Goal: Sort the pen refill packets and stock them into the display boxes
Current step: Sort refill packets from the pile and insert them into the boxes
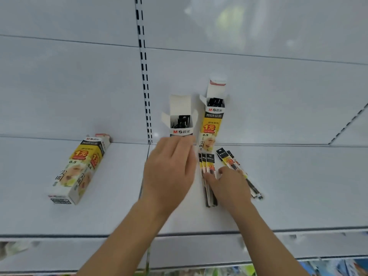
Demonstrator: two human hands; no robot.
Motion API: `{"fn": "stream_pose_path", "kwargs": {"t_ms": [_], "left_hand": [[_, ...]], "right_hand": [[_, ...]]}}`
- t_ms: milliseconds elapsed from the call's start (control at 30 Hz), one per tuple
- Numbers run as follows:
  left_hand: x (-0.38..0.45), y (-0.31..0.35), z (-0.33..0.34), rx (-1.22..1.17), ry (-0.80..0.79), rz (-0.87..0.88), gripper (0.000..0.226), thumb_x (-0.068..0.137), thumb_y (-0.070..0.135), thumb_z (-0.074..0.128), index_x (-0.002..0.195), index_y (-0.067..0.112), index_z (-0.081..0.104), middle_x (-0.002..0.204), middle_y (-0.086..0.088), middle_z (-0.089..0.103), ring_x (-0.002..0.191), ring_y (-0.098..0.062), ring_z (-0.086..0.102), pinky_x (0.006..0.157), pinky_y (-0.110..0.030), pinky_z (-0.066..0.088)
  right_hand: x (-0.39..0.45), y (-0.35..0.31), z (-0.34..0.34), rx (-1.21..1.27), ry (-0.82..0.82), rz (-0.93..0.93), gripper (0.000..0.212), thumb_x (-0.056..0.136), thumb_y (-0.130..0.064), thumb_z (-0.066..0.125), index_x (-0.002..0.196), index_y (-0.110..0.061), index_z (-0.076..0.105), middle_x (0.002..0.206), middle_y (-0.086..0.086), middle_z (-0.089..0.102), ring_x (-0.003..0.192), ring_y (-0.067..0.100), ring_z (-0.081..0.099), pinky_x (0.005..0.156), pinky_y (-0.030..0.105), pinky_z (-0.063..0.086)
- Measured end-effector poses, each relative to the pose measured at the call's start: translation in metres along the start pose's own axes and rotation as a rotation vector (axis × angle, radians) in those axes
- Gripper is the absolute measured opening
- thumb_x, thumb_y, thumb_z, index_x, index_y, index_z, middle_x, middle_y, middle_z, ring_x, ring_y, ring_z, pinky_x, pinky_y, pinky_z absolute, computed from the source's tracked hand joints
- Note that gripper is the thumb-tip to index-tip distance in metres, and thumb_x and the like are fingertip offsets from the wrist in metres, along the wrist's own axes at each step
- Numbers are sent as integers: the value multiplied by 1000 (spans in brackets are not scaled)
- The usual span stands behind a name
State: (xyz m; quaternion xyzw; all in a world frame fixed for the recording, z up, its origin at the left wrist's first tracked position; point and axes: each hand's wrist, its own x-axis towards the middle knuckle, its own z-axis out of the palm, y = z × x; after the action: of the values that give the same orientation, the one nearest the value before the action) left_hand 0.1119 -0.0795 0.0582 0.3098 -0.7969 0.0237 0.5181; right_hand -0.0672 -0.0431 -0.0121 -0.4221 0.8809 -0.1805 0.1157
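While the left hand [169, 168] hovers flat-fingered at the open display box [180, 124], the right hand [229, 184] presses loose refill packets [209, 176] on the shelf [298, 186] (they'd probably fan out and mix types).

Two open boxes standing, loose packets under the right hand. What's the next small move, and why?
Probably pinch the left packet bundle with the right hand and lift it. Its fingers only rest on the packets, and the left hand already reaches to the nearer open box.
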Motion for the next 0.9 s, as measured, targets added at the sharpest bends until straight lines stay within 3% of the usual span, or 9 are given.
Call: {"fn": "stream_pose_path", "kwargs": {"t_ms": [100,233,333,400,533,633,700,767,900], "left_hand": [[25,-13,-5,32,84,73,19,103,5,58,113,0,73,106,-13,71,99,-33,65,88,-43,55],[44,-26,6,91,30,57,23,104,8,53,118,1,70,113,-14,69,109,-35,64,97,-47,53],[42,-36,15,97,-33,12,24,105,13,52,116,2,71,113,-12,70,108,-33,64,95,-47,54],[39,-40,16,52,-23,-31,23,104,14,53,111,3,73,109,-10,71,105,-30,63,94,-42,54],[39,-38,12,-127,-66,-256,29,100,26,54,120,13,69,118,1,64,116,-17,55,98,-25,46],[41,-38,10,-146,-122,-325,37,97,31,53,125,14,68,127,5,56,124,-14,51,103,-22,40],[41,-38,8,-137,-160,-337,36,96,35,50,119,15,69,125,8,55,123,-12,50,102,-17,38],[40,-38,5,-127,-180,-341,40,95,39,48,120,15,68,126,10,53,124,-9,49,101,-7,31],[38,-36,-3,-102,-233,-277,51,92,46,45,128,17,65,136,8,51,131,-10,45,102,-5,25]], "right_hand": [[4,-6,-9,112,-73,68,43,91,-56,71,76,-22,50,66,-7,52,61,15,52,54,30,36],[8,-1,-12,153,-84,42,52,84,-46,77,57,-18,43,50,-2,40,48,18,41,51,28,32],[7,3,-14,224,-21,35,40,86,-41,78,71,-8,60,64,4,61,59,22,56,58,30,42],[6,6,-16,305,3,38,33,86,-42,80,81,-13,67,74,0,69,70,17,65,63,29,47],[10,0,-21,344,-92,9,35,82,-51,81,101,-23,74,84,-9,72,79,10,68,74,32,55],[10,-10,-22,129,-204,-27,47,85,-46,80,118,-15,69,84,-9,62,71,4,57,61,24,43],[15,-12,-21,45,-228,-27,30,82,-42,80,95,-17,71,73,-2,62,60,6,55,57,24,39],[22,-12,-21,30,-254,-10,33,77,-44,81,71,-18,61,62,-1,57,54,15,55,56,26,41],[31,-10,-20,46,-311,-28,46,73,-53,84,85,-10,75,80,2,78,74,18,76,72,37,63]]}}
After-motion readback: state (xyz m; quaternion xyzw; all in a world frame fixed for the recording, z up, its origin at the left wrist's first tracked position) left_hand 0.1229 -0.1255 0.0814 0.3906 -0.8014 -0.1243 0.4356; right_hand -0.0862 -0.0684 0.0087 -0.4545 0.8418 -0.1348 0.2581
